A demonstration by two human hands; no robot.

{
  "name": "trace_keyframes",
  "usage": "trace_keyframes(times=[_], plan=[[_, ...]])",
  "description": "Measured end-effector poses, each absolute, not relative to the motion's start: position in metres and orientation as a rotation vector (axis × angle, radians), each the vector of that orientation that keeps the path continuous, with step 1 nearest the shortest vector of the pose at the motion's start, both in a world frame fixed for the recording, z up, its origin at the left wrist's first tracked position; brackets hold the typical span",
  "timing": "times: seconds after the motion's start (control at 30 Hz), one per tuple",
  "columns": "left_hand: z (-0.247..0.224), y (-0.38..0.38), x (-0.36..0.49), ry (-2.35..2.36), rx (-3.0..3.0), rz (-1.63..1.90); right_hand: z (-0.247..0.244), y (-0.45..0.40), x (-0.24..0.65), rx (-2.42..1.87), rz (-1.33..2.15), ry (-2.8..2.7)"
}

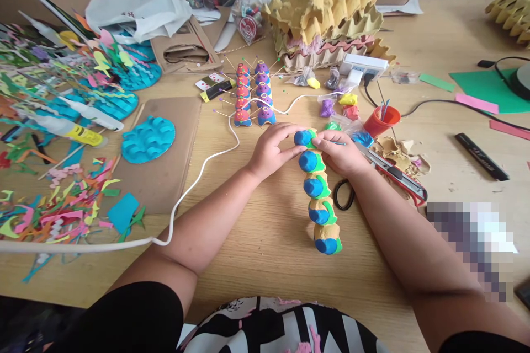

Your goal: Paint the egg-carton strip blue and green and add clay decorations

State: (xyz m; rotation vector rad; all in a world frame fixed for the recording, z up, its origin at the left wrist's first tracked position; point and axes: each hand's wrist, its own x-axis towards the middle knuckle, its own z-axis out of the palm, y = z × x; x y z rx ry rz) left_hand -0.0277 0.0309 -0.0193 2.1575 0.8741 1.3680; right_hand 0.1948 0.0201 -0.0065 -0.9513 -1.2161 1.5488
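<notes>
A strip of egg carton cups [317, 185] runs toward me over the table, its cups partly covered with blue and green clay and partly bare tan. My left hand [274, 150] grips the far end cup from the left, thumb and fingers closed around it. On the other side, my right hand [340, 152] has its thumb and fingers pressed against the green clay of that same cup. A thin dark stick shows by the right fingers; whether they hold it I cannot tell. Beyond stand two finished-looking strips, one red-and-blue [242, 94] and one purple-and-blue [264, 91], with pins sticking out.
A white cable [207, 160] crosses the table at left. A utility knife [393, 171] lies beside my right forearm, near a red cup [381, 120] and clay packets. Stacked egg trays [327, 11] stand behind. Cardboard [165, 176] bears a blue disc [148, 139], with paper scraps [62, 204] farther left.
</notes>
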Motion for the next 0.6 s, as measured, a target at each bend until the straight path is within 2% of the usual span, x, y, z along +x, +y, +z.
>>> trace_keyframes(times=[0.6], plan=[[-0.024,0.032,-0.028,0.815,2.239,1.428,0.005,0.019,0.187,-0.951,1.692,-1.004]])
